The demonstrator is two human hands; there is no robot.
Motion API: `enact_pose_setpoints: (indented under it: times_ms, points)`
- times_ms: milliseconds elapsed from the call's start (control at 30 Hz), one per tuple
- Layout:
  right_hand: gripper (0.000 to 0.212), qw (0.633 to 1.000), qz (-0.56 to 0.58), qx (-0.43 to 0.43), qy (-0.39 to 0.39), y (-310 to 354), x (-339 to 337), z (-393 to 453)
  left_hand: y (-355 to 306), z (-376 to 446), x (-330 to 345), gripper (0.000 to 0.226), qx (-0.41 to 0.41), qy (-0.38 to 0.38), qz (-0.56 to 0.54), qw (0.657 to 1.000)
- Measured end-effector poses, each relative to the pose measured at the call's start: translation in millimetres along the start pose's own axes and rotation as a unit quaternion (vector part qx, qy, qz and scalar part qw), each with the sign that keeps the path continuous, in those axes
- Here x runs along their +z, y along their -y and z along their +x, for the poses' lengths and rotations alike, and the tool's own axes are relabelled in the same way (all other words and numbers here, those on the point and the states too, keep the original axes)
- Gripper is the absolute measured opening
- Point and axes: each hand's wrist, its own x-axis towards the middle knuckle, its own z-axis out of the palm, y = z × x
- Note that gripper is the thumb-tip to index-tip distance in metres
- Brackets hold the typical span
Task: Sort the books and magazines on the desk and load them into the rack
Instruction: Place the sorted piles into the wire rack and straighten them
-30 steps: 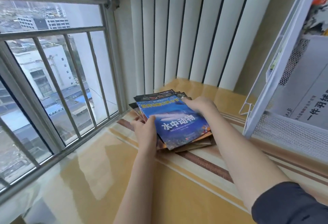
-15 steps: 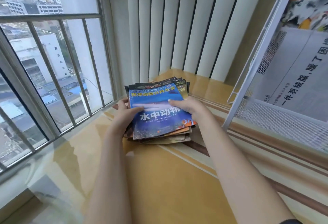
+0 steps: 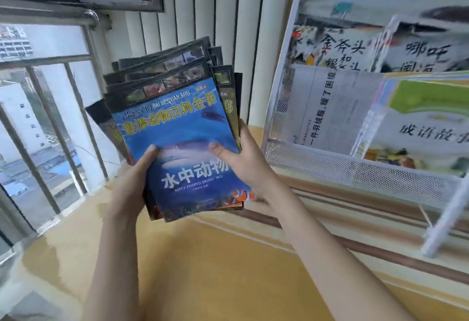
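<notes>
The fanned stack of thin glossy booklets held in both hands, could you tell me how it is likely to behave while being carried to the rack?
The stack of thin glossy booklets probably slides apart easily: its upper edges are already splayed. The covers look shiny, so likely slippery. With the left hand and right hand gripping only the lower part, the tops may flop.

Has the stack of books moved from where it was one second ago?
Yes. The stack of books has risen off the desk, gripped by the left hand and right hand.
</notes>
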Motion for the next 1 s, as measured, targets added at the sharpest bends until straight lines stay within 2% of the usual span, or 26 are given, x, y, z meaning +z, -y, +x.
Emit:
enact_pose_setpoints:
  times_ms: [100, 200, 300, 367, 467, 500, 567, 633, 767, 867, 900, 1000]
  points:
    - [0.042, 0.999, -0.014, -0.046, -0.02, 32.8, -37.8, -11.8, -31.4, -14.9, 35.3, 0.039, 0.087, 0.016, 0.019, 0.996]
    - [0.034, 0.992, -0.012, -0.077, -0.103, 62.3, -85.8, -15.4, -68.2, -24.3, 90.0, 0.008, 0.171, 0.083, 0.019, 0.982]
    - [0.031, 0.964, -0.105, -0.095, -0.224, 83.6, -143.0, -10.4, -100.0, -32.6, 152.0, 0.014, 0.235, 0.136, 0.025, 0.962]
    - [0.049, 0.923, -0.236, -0.067, -0.297, 88.9, -182.3, -2.3, -109.0, -32.9, 187.4, 0.009, 0.257, 0.173, 0.04, 0.95]
    - [0.076, 0.822, -0.439, 0.014, -0.362, 87.9, -225.6, 6.5, -104.8, -25.0, 228.6, 0.009, 0.24, 0.218, 0.052, 0.945]
    - [0.078, 0.799, -0.479, 0.027, -0.364, 86.3, -233.2, 7.6, -100.1, -20.1, 237.3, 0.008, 0.222, 0.223, 0.056, 0.948]
    - [0.072, 0.779, -0.523, 0.031, -0.344, 82.0, -237.8, 10.0, -88.3, -5.8, 245.5, 0.01, 0.204, 0.214, 0.078, 0.952]
    - [0.07, 0.756, -0.569, 0.044, -0.322, 75.9, -233.4, 13.9, -75.8, 8.3, 245.2, 0.021, 0.2, 0.18, 0.126, 0.955]
    - [0.084, 0.692, -0.648, 0.119, -0.294, 69.0, -225.3, 16.9, -55.5, 19.7, 245.9, 0.053, 0.203, 0.114, 0.199, 0.952]
    - [0.086, 0.689, -0.648, 0.142, -0.293, 68.6, -227.9, 15.4, -49.2, 18.0, 251.1, 0.064, 0.186, 0.097, 0.168, 0.963]
    - [0.087, 0.695, -0.641, 0.146, -0.29, 69.4, -229.5, 15.1, -50.5, 12.9, 252.5, 0.058, 0.186, 0.102, 0.15, 0.966]
    - [0.088, 0.729, -0.591, 0.139, -0.316, 74.4, -234.5, 15.6, -51.6, 3.9, 258.2, 0.023, 0.211, 0.116, 0.108, 0.965]
